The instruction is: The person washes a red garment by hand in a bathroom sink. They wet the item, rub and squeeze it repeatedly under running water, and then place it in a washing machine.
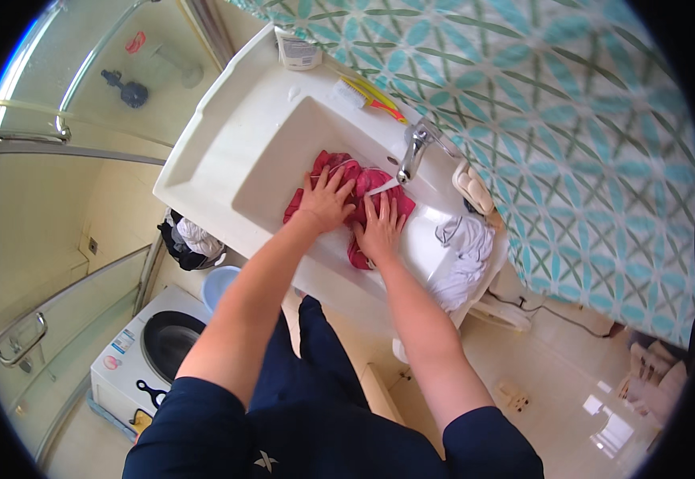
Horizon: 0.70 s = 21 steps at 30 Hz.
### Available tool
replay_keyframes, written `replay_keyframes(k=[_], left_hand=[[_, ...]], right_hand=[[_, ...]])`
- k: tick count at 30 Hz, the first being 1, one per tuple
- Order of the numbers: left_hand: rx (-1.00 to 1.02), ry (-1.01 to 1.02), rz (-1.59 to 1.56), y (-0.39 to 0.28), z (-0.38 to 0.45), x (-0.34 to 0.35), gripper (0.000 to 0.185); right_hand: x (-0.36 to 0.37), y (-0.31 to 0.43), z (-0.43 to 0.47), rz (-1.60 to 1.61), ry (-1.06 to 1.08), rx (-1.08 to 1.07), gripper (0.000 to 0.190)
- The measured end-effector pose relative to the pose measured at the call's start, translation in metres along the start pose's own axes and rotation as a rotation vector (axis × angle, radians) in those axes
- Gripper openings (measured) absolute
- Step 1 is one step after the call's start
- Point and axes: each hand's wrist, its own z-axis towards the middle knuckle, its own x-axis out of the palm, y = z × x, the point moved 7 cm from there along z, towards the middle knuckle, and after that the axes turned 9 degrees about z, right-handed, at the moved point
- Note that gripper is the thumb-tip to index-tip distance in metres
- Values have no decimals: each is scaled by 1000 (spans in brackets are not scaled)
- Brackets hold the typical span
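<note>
A wet red cloth garment [335,160] lies bunched in the white sink basin [269,173], partly on its right slope. Spread over the garment's left part is my left hand [327,200], palm down with fingers apart. My right hand [381,224] presses flat on its right part, fingers slightly spread. Water runs from the chrome faucet [410,158] onto the cloth just above my right fingers. What lies under both palms is hidden.
A wet white garment [464,257] rests at the sink's right end, near bar soap in a dish [474,188]. Scrub brushes [371,99] and a white tube [298,51] stand along the back rim, beside a patterned curtain [533,90]. Below left are a blue basin [220,286] and a washing machine [126,365].
</note>
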Motion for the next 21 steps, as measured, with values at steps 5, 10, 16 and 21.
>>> replay_keyframes(k=[5,10,16,21], left_hand=[[-29,-106,44,65,-63,-47,32],[-78,-126,40,98,-111,-64,27],[-142,-339,28,90,-137,-79,29],[-176,-427,-31,93,-147,-81,19]], right_hand=[[-12,-18,-48,218,-97,17,79],[-6,-31,-86,313,-161,120,68],[-30,28,-3,282,-260,-201,62],[-19,70,94,70,-239,-128,63]])
